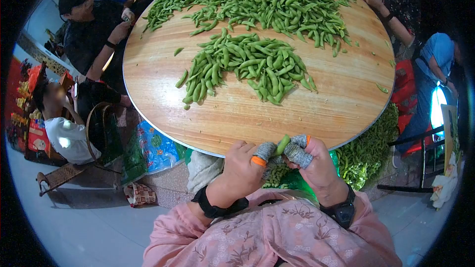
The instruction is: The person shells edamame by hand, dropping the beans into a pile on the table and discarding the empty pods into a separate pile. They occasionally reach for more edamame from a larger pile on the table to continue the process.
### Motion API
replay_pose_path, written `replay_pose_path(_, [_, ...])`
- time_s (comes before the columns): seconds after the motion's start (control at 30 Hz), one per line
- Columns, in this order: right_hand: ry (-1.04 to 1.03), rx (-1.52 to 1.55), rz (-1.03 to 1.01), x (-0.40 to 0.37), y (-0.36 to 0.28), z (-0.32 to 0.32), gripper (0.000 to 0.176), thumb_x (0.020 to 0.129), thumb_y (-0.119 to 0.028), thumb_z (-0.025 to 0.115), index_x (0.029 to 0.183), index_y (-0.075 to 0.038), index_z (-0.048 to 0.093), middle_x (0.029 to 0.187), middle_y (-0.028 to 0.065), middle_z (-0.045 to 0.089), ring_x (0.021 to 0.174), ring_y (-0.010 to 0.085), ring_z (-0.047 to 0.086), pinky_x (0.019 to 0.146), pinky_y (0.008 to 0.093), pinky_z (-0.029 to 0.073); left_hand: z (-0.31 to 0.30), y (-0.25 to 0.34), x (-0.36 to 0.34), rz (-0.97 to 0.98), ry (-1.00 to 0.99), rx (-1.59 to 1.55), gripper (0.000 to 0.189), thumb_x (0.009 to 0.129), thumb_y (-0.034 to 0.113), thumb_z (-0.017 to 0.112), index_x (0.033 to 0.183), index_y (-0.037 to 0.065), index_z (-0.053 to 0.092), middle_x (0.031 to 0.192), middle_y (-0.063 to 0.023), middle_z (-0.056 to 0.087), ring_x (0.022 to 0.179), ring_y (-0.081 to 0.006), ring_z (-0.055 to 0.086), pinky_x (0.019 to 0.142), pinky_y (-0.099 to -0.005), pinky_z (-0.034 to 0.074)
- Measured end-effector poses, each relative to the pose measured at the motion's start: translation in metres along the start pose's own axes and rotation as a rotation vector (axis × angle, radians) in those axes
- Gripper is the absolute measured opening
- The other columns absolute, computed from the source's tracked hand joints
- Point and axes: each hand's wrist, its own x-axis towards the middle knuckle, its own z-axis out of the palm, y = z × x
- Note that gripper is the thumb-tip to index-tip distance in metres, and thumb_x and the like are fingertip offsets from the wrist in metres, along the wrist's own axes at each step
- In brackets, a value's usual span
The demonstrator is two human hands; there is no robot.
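Observation:
A green soybean pod (283, 144) is pinched between my two hands, just off the near edge of the round wooden table (217, 126). My left hand (241, 167) is closed on its left side, with grey knitted sleeves and an orange band on the fingers. From the right, my right hand (316, 165) grips it with thumb and finger, covered likewise. The exact fingertip contact is partly hidden. Beyond them lies a small heap of soybean pods (247, 62), and behind that spreads a much larger pile (257, 0). Beneath my hands, more green pods or beans (278, 177) show in part.
A person in black (84, 24) sits at the left of the table and another person (401, 5) at the right. Stripped green stalks (371, 153) are heaped on the floor at right. A blue plastic bag (156, 146) and a wooden chair (64, 173) are at left.

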Motion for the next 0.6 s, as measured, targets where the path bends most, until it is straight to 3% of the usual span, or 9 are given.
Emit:
replay_pose_path(0.13, [-0.045,0.015,-0.084,0.003,0.002,0.004,0.008,0.079,-0.005,0.052,0.085,-0.002,0.057,0.076,-0.0019,0.057,0.070,0.0056,0.050,0.062,0.0197,0.041,0.007,-0.002,-0.007,-0.136,0.023,-0.334,0.021,0.066,0.005,0.059,0.085,0.001,0.053,0.072,-0.0114,0.056,0.062,-0.0247,0.055,0.055,-0.0285,0.041])
replay_pose_path(0.2, [-0.071,-0.057,-0.171,0.006,0.004,0.004,0.017,0.078,-0.017,0.057,0.085,-0.001,0.055,0.083,0.0050,0.058,0.071,0.0103,0.052,0.064,0.0223,0.041,0.002,0.005,-0.005,-0.297,0.083,-0.564,0.011,0.078,0.009,0.050,0.083,0.000,0.054,0.074,-0.0097,0.057,0.067,-0.0190,0.057,0.058,-0.0245,0.043])
replay_pose_path(0.23, [-0.072,-0.057,-0.171,0.007,0.005,0.004,0.017,0.078,-0.017,0.057,0.085,-0.001,0.055,0.083,0.0050,0.058,0.071,0.0103,0.052,0.064,0.0223,0.041,0.002,0.005,-0.006,-0.298,0.084,-0.563,0.011,0.078,0.009,0.050,0.083,0.000,0.054,0.074,-0.0097,0.057,0.067,-0.0190,0.057,0.058,-0.0245,0.043])
replay_pose_path(0.3, [-0.154,-0.132,-0.290,0.011,0.005,0.001,0.008,0.077,-0.002,0.054,0.085,-0.001,0.056,0.081,0.0016,0.057,0.075,0.0100,0.053,0.069,0.0220,0.042,0.003,0.004,-0.008,-0.412,0.083,-0.759,0.015,0.083,0.014,0.047,0.085,0.001,0.053,0.072,-0.0033,0.055,0.066,-0.0123,0.053,0.059,-0.0236,0.042])
replay_pose_path(0.43, [-0.246,-0.126,-0.339,0.016,0.006,-0.006,0.010,0.077,-0.003,0.055,0.086,0.000,0.056,0.083,0.0026,0.057,0.077,0.0112,0.054,0.071,0.0228,0.042,0.013,0.003,-0.015,-0.533,0.109,-1.026,0.014,0.083,0.012,0.045,0.085,0.001,0.052,0.070,-0.0032,0.054,0.064,-0.0126,0.051,0.059,-0.0237,0.041])
replay_pose_path(0.5, [-0.257,-0.115,-0.336,0.016,0.008,-0.008,0.012,0.076,-0.004,0.056,0.088,0.000,0.056,0.084,0.0025,0.057,0.078,0.0108,0.053,0.072,0.0228,0.042,0.018,0.000,-0.019,-0.688,0.118,-1.361,0.022,0.084,0.023,0.049,0.089,0.003,0.052,0.078,0.0001,0.052,0.069,-0.0094,0.048,0.062,-0.0200,0.039])
replay_pose_path(0.6, [-0.197,-0.134,-0.264,0.016,0.003,-0.005,0.011,0.076,-0.003,0.056,0.087,0.000,0.056,0.081,0.0017,0.057,0.073,0.0097,0.053,0.068,0.0223,0.042,0.016,-0.002,-0.017,-0.737,0.113,-1.421,0.021,0.085,0.022,0.048,0.088,0.002,0.051,0.078,-0.0006,0.051,0.069,-0.0089,0.047,0.062,-0.0184,0.037])
